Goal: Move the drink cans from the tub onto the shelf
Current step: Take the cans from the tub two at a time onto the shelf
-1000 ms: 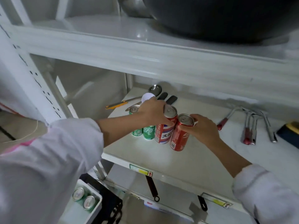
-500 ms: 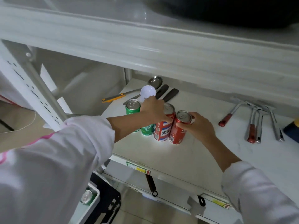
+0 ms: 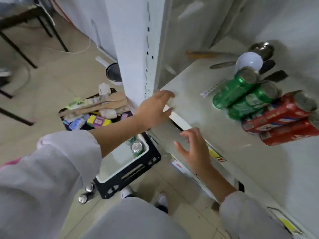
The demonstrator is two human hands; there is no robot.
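Observation:
Two green cans (image 3: 236, 90) and two red cans (image 3: 279, 116) stand together on the white shelf (image 3: 189, 100) at the right. On the floor below, a white tub (image 3: 120, 161) inside a black crate holds a green can (image 3: 136, 147); my left arm hides part of the tub. My left hand (image 3: 153, 109) hovers open over the shelf's front corner. My right hand (image 3: 193, 149) is open, fingers spread, just in front of the shelf edge. Both hands hold nothing.
A white bowl (image 3: 248, 62), a ladle and dark-handled utensils lie behind the cans. A white shelf post (image 3: 138, 49) rises at the corner. A bin of assorted items with wooden spoons (image 3: 96, 109) sits on the floor, two cans (image 3: 86, 194) beside the crate.
Both hands have let go of the cans and pulled back to the shelf's front edge. The view has swung down and left, showing the tub on the floor.

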